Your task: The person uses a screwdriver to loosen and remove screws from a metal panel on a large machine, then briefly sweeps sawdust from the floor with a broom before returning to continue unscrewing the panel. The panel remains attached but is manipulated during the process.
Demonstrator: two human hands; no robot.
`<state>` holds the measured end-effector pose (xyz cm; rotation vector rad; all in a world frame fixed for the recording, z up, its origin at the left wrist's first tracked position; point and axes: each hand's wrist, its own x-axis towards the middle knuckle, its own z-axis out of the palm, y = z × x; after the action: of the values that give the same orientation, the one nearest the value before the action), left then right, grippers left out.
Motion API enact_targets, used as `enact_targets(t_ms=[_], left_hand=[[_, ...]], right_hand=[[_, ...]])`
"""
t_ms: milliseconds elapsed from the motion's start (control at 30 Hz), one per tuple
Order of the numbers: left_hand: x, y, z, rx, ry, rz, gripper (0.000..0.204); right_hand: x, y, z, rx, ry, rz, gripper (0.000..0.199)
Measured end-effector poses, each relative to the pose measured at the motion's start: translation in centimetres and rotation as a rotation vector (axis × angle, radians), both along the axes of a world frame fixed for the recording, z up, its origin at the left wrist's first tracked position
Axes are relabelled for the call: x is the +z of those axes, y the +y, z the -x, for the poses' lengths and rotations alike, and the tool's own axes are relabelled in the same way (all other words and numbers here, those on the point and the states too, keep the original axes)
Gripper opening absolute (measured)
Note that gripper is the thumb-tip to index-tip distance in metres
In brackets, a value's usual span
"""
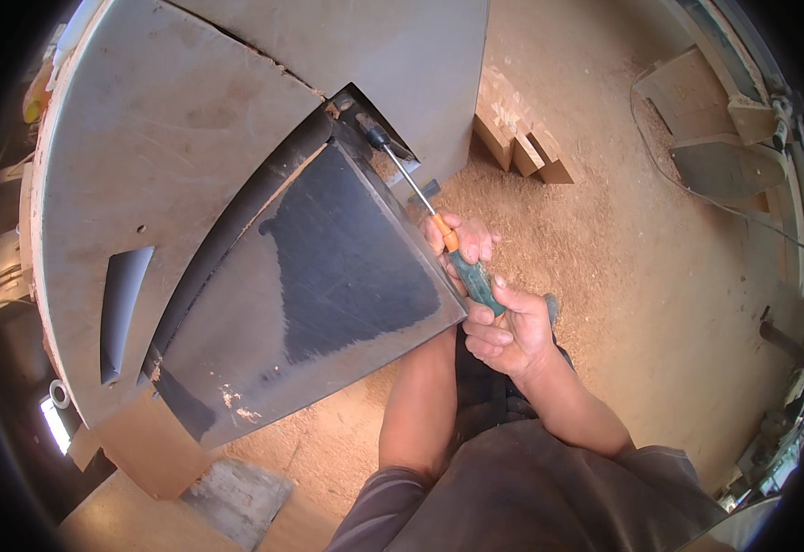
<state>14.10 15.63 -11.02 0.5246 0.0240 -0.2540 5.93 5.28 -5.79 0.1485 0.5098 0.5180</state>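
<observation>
under the head camera, by the dark panel's (347, 267) top corner: green-handled screwdriver (441, 224) slanting up to a black fitting (377, 137)
left hand (474, 237): half curled at the orange collar (447, 241), best loose as a guide
right hand (515, 327): closed round the handle's (474, 281) lower end; pressure along the shaft (411, 181) should limit slipping
panel surface: smooth, black patch amid dusty grey
pale board (144, 120): flat, curved rim, slanted slot
</observation>
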Motion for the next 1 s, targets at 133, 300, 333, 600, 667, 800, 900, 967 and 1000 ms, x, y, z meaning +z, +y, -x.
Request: enact_targets(t_ms=[133, 300, 333, 600, 667, 800, 900, 967, 1000], left_hand=[[1.3, -0.6, -0.4, -0.003, -0.014, -0.128, 0.030], [0.7, -0.3, -0.4, -0.023, -0.023, 0.048, 0.032], [0.9, -0.3, -0.3, -0.010, -0.005, 0.048, 0.032], [2.7, -2.1, -0.6, 0.047, 0.065, 0.011, 0.027], [2.5, -1.7, -0.5, 0.039, 0.054, 0.009, 0.026], [2.1, -1.3, -0.4, 0.029, 0.014, -0.005, 0.028], [2.2, -1.5, -0.3, 0.052, 0.073, -0.025, 0.029], [2.4, -1.5, -0.3, 0.073, 0.095, -0.028, 0.029], [2.5, -1.6, -0.3, 0.082, 0.091, -0.025, 0.029]], right_hand=[[1.3, 0.4, 0.0, -0.012, -0.186, 0.717, 0.045], [-1.0, 1.6, -0.3, -0.168, -0.553, 1.649, 0.046], [-1.0, 1.6, -0.5, -0.169, -0.549, 1.597, 0.046], [2.1, -1.6, -2.8, 0.052, -0.045, 0.263, 0.026], [2.3, -1.2, -2.8, 0.067, -0.088, 0.481, 0.023], [1.2, -0.7, -2.4, 0.247, -0.304, 1.231, 0.029], [-0.4, 0.2, -2.7, -0.081, -0.730, 1.886, 0.033], [-0.4, 0.3, -2.7, -0.033, -0.746, 1.984, 0.037], [-0.2, 0.3, -2.7, -0.009, -0.754, 2.033, 0.039]])
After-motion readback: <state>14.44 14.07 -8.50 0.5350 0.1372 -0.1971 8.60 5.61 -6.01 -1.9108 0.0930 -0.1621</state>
